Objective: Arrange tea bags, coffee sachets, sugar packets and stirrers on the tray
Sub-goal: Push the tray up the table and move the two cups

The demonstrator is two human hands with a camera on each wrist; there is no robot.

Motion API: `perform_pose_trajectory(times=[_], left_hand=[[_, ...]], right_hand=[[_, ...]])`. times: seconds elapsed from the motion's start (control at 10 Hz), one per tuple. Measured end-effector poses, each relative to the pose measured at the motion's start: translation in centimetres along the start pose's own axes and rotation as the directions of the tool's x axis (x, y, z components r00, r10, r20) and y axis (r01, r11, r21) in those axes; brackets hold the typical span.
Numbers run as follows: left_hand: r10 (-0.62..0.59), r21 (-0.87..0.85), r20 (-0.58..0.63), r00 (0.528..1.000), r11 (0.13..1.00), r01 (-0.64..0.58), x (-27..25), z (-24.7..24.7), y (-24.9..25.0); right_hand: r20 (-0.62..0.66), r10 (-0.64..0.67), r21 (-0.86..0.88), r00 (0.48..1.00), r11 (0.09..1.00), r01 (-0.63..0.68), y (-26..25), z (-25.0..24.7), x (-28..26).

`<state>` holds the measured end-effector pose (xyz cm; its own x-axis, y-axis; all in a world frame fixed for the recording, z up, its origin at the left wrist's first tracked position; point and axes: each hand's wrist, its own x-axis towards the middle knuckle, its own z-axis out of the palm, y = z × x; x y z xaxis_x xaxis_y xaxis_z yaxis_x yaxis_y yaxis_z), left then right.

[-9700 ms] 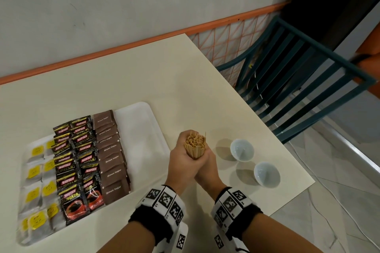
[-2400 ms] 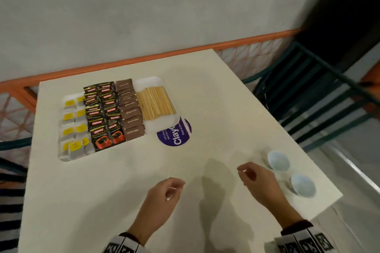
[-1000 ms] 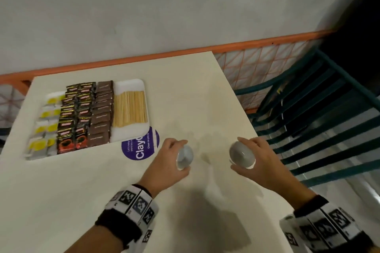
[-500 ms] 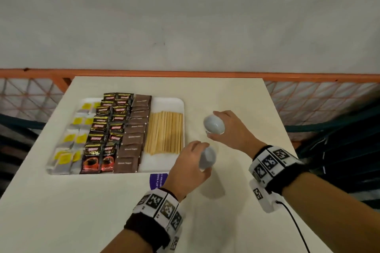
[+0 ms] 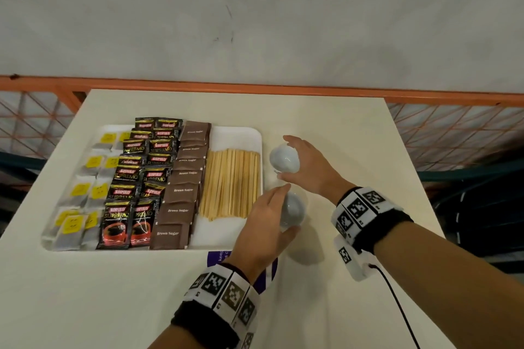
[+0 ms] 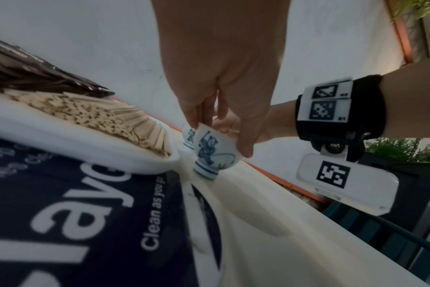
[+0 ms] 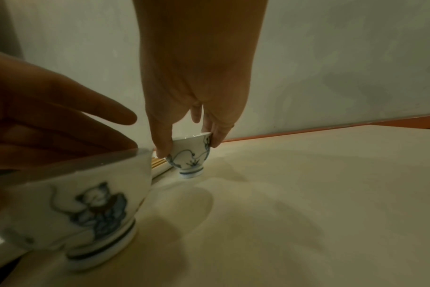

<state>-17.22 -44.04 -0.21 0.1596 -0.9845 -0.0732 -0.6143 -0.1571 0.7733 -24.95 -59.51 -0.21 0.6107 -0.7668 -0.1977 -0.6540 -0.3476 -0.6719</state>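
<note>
A white tray (image 5: 238, 130) holds rows of tea bags (image 5: 85, 193), black coffee sachets (image 5: 136, 178), brown sugar packets (image 5: 184, 187) and wooden stirrers (image 5: 231, 184). Just right of the tray, my right hand (image 5: 283, 157) grips a small white and blue cup (image 5: 285, 164) by its rim. Nearer me, my left hand (image 5: 289, 208) grips a second cup (image 5: 296, 211) the same way. Both cups (image 6: 209, 153) (image 7: 189, 155) are tilted, with their feet at or just above the table. I cannot tell whether they touch it.
A purple round sticker (image 5: 218, 256) lies on the cream table (image 5: 340, 122) under my left wrist, at the tray's front right corner. An orange rail with mesh (image 5: 453, 127) runs behind the table. A teal chair (image 5: 482, 178) stands past the right edge.
Both hands picked up the cups at the table's right front and carried them left to the tray's right edge. In the last half second the cups came lower.
</note>
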Motion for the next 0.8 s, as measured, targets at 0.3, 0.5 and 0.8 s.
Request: perform_pose_trajectory(times=[0.3,0.5,0.8], left_hand=[[0.001,0.008,-0.025,1.0,1.0,-0.001,0.8,0.7,-0.9],[0.028,0.026,-0.058,0.998,0.999,-0.026,0.8,0.9,-1.1],[-0.022,0.052,-0.147,0.989,0.998,0.03,-1.7,0.4,-1.0]], right_hand=[[0.037,-0.024,-0.041,0.999,0.999,0.026,-0.5,0.4,1.2],[0.024,-0.011,-0.003,1.0,1.0,0.011,-0.7,0.5,0.8],[-0.098,0.04,0.148,0.994,0.989,-0.025,-1.1,-0.8,-2.0]])
